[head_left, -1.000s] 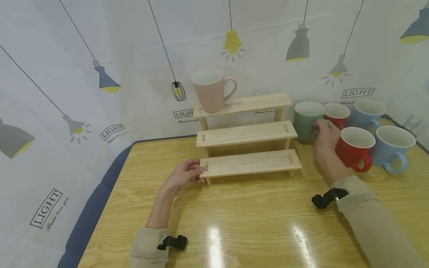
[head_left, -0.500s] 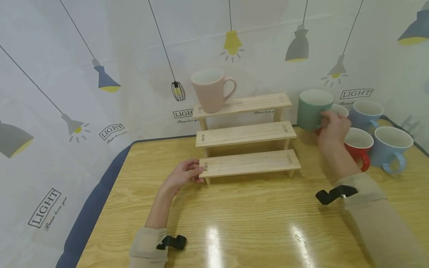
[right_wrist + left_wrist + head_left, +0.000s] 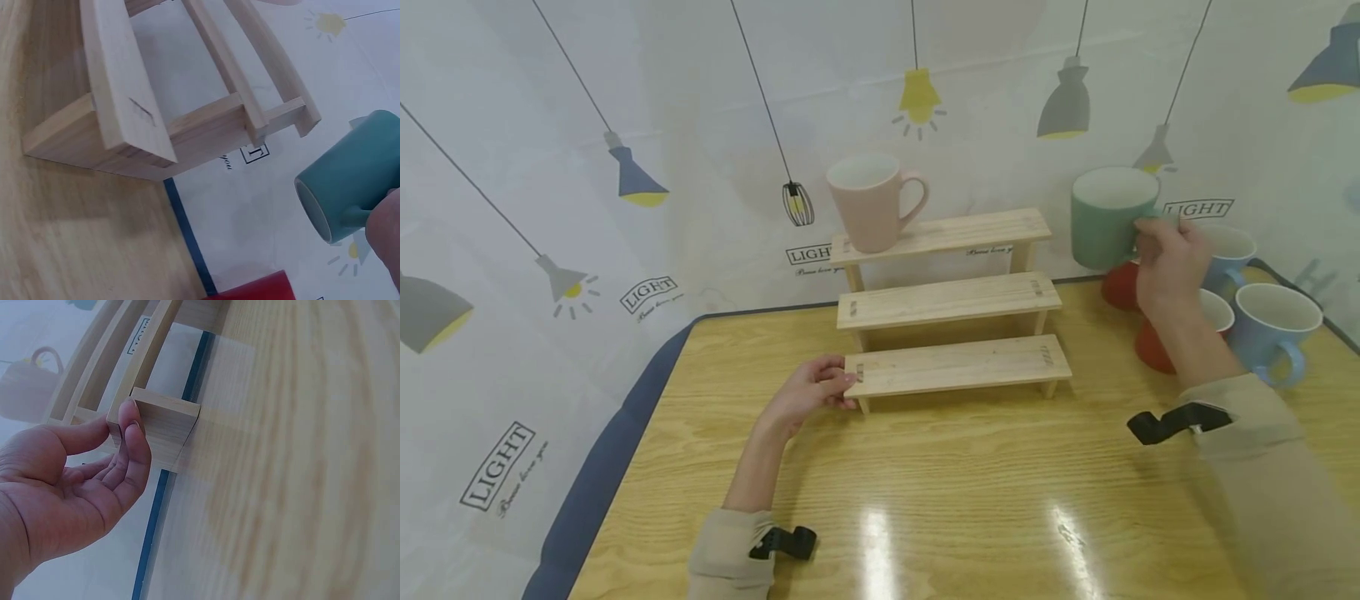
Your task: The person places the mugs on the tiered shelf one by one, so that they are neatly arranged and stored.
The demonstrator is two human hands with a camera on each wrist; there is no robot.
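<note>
A three-tier wooden shelf [image 3: 955, 367] stands on the table. My left hand [image 3: 808, 390] pinches the left end of its lowest board; in the left wrist view the thumb [image 3: 87, 434] lies on top and the fingertips curl underneath. At the right, my right hand [image 3: 1172, 258] holds a green mug [image 3: 1105, 221] by its handle, raised above the table beside the top tier. The right wrist view shows the mug [image 3: 356, 175] at the right edge, with only part of the hand [image 3: 384, 234]. A pink mug [image 3: 868, 208] sits on the left of the top board.
Behind and under the right hand stand red mugs, one [image 3: 1122, 287] at the back and one [image 3: 1153, 346] in front, partly hidden. Blue mugs, one [image 3: 1273, 329] in front and one [image 3: 1228, 246] behind, stand further right. A lamp-patterned cloth [image 3: 700, 100] hangs behind the table [image 3: 925, 483].
My right hand has gripped the green mug and lifted it off the table, up and slightly to the right. My left hand stays on the shelf's lowest board.
</note>
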